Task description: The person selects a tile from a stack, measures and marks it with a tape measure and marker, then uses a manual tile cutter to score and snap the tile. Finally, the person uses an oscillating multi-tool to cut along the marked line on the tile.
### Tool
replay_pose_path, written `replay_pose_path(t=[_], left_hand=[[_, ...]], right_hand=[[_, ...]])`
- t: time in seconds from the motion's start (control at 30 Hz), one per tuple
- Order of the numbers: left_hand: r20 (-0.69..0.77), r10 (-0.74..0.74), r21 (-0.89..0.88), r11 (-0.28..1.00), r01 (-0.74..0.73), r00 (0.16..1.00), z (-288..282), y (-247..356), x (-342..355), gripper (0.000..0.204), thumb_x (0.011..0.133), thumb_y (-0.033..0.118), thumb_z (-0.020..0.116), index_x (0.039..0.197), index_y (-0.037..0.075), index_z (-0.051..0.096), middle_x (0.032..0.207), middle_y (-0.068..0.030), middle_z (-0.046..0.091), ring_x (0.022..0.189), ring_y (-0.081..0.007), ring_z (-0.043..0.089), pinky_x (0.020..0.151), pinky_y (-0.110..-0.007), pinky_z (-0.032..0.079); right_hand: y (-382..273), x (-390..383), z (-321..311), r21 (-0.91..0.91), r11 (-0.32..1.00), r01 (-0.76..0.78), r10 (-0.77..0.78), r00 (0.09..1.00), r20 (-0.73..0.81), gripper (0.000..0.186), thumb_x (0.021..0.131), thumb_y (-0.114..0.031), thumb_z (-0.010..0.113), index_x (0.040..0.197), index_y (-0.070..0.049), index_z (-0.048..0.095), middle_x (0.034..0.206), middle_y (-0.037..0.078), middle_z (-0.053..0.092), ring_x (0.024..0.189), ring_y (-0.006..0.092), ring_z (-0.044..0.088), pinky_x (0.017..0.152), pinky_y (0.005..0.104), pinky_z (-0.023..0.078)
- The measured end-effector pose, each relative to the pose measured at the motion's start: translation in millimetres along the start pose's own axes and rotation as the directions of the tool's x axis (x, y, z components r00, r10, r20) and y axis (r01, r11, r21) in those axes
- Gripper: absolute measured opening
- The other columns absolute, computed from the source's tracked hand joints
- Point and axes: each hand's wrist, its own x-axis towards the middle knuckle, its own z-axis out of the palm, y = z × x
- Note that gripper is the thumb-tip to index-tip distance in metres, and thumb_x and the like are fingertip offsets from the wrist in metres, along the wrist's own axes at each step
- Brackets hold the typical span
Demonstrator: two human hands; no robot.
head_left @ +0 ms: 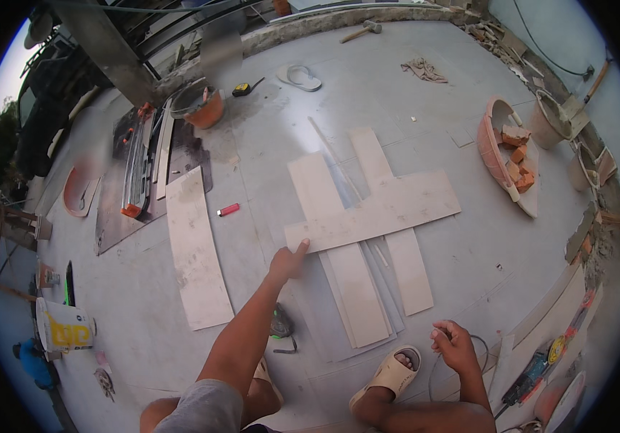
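My left hand [289, 263] grips the near left end of a pale tile strip [375, 211], its thumb on the top face. That strip lies crosswise over two other long pale strips, the left strip [357, 299] and the right strip [409, 270]. Grey sheets [335, 317] show beneath the left one. Above my right knee, my right hand [457, 348] is raised off the floor with its fingers curled in toward the thumb; whatever they hold, if anything, is too small to make out. Another pale tile strip [198, 252] lies apart on the left.
A tile cutter [138, 162] rests on a dark board, with an orange bucket [205, 112] beyond. At right stands a basin [494, 137] with brick pieces. A power tool [530, 375] lies lower right. A red lighter [229, 210] and a tape measure [281, 321] are on the floor.
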Motion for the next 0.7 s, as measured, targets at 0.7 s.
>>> replay_pose_path(t=[0.7], left_hand=[[0.024,0.310,0.247,0.919,-0.306,0.950,-50.5,-20.0,-15.6,0.064,0.082,0.040,0.073,0.109,-0.016,0.059,0.076,-0.0219,0.065,0.060,-0.0255,0.065,0.053,-0.037,0.053]], right_hand=[[209.3,-169.3,-211.3,-0.262,0.707,-0.657,-0.010,0.361,-0.933,0.071,0.078,-0.044,0.072,0.118,0.012,0.052,0.111,0.032,0.061,0.105,0.0435,0.061,0.091,0.0469,0.049]])
